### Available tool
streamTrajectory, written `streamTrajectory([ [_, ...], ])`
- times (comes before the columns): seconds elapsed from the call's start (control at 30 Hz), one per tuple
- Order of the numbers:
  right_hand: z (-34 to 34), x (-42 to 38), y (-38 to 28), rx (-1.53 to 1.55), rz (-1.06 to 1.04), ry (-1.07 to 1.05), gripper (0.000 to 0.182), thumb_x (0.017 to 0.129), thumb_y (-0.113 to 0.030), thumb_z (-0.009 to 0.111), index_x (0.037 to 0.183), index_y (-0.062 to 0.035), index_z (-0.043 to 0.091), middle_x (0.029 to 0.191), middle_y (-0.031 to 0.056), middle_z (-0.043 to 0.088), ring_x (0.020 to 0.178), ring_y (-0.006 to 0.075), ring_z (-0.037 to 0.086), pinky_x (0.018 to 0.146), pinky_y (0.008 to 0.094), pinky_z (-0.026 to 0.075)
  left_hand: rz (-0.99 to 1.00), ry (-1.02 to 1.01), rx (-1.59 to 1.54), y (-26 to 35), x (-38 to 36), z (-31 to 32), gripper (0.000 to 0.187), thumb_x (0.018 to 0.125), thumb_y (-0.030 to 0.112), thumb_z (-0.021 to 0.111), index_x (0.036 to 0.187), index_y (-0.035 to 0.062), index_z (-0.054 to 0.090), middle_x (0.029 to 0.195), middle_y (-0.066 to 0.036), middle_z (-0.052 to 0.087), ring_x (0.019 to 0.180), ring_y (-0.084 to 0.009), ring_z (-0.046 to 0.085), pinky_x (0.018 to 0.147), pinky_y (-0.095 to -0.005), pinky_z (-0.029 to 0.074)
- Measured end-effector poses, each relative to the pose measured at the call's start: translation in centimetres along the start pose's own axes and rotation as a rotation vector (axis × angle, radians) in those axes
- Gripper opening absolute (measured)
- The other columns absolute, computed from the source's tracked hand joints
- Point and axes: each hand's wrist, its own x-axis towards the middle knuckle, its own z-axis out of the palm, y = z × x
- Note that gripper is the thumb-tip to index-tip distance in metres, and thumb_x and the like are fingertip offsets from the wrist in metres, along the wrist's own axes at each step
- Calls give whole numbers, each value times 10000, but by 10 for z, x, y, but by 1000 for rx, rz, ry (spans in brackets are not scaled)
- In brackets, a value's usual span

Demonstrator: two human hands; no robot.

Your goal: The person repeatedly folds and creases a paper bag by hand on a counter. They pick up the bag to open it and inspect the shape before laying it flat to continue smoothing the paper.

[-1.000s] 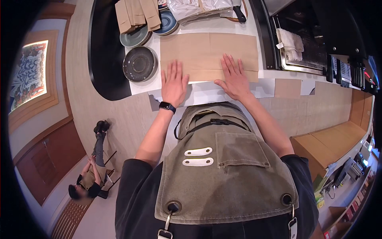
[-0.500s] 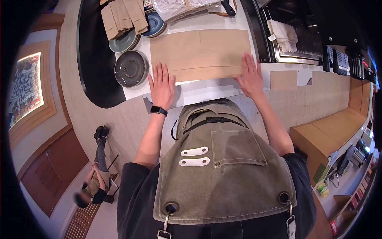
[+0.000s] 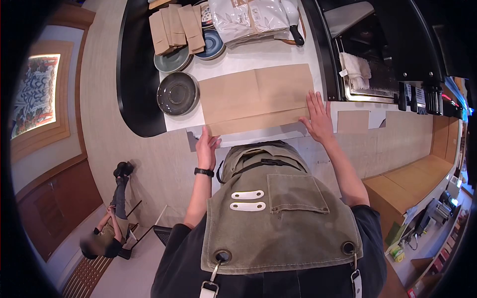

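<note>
A long sheet of brown paper (image 3: pixel 256 94) lies flat on the white counter, with a crease across its middle and a folded strip along its near edge. My left hand (image 3: pixel 205 150), below a black wristwatch (image 3: pixel 203 172), is at the sheet's near left corner. Its fingers are curled in and appear to pinch the paper's edge, though the grip is partly hidden. On the right edge, my right hand (image 3: pixel 319 120) rests flat, fingers stretched out and pointing away from me.
Left of the paper are a dark grey plate stack (image 3: pixel 177 94), a green plate (image 3: pixel 171 62) and a blue plate (image 3: pixel 212 45). Folded brown paper sleeves (image 3: pixel 171 27) lie on the plates. Behind sit a plastic-wrapped pack (image 3: pixel 248 22) and a black-handled tool (image 3: pixel 297 35). A seated person (image 3: pixel 107 233) is at lower left.
My left hand has drawn back from lying flat by the left edge to the near corner, its fingers now curled. The right hand stays flat on the right edge. The camera view has shifted.
</note>
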Motion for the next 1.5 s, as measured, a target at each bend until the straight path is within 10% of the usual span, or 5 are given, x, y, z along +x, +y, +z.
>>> streamTrajectory([
  [0.2, 11, 15, -52, 42, -330, 36, 828, 1075, -517, 562, 1694, -30, 304, 1780, 136, 297, 1664, 302, 226, 1360, 567, 122, 81, 157, 171, 9, 26, 27, 473, 1024, 503, 765, 787, 117, 628, 778, 23, 616, 689, -74, 493, 640, -271, 415],
  [0.7, -9, 43, -112, 40, -468, -6, 824, 1076, -546, 546, 1677, -24, 331, 1760, 136, 332, 1650, 294, 263, 1353, 518, 179, 298, 190, 232, 32, -6, 43, 391, 1028, 385, 784, 820, 74, 670, 752, 63, 572, 704, -51, 486, 662, -249, 458],
  [1.2, -190, 209, -82, 1680, -454, -413, 789, 921, -193, 857, 1589, 6, 486, 1473, 143, 679, 1368, 209, 626, 1223, 374, 409, 421, -955, 506, 350, -15, 132, 281, 978, 237, 831, 1142, 16, 779, 979, 24, 778, 841, -40, 704, 758, -215, 543],
  [1.37, -234, 253, -74, 1445, -183, -150, 475, 990, -258, 821, 1361, 12, 695, 1261, 64, 766, 1126, 122, 715, 999, 293, 538, 591, -863, 674, 406, 52, 180, 241, 978, 320, 831, 993, 83, 785, 829, 114, 644, 669, 13, 495, 573, -210, 339],
  [1.5, -269, 300, -73, 1295, -177, 211, 378, 999, -288, 818, 1256, -15, 769, 1156, 22, 787, 1020, 90, 715, 916, 271, 554, 744, -709, 362, 432, 74, 211, 325, 942, 249, 873, 1135, -1, 794, 997, -6, 767, 860, -72, 692, 767, -230, 533],
])
